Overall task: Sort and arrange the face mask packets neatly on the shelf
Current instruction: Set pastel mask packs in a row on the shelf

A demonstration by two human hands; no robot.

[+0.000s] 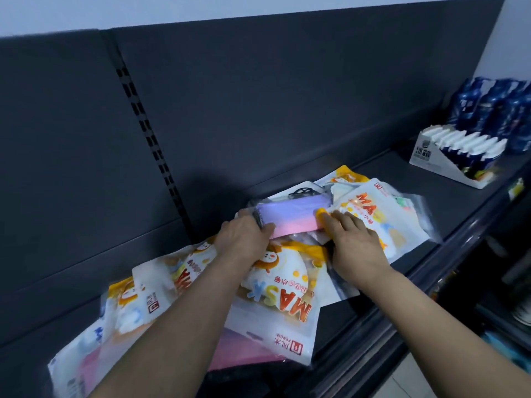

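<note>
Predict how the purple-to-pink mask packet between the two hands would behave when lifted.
Probably floppy: the purple-to-pink packet is a thin pouch, so it may sag between the left hand and right hand at its ends. Likely light: only soft masks show inside. Glossy, it may slide over the packets beneath.

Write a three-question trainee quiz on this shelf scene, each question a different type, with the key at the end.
1. Fill in: the white display box stands on the shelf to the ___ of the mask packets.
2. True or false: the mask packets stand in a neat upright row.
3. Which does the left hand grip? A the purple-pink packet; B the white display box; C nothing.

Key: 1 right; 2 false, they lie in a loose overlapping heap; 3 A.
</note>
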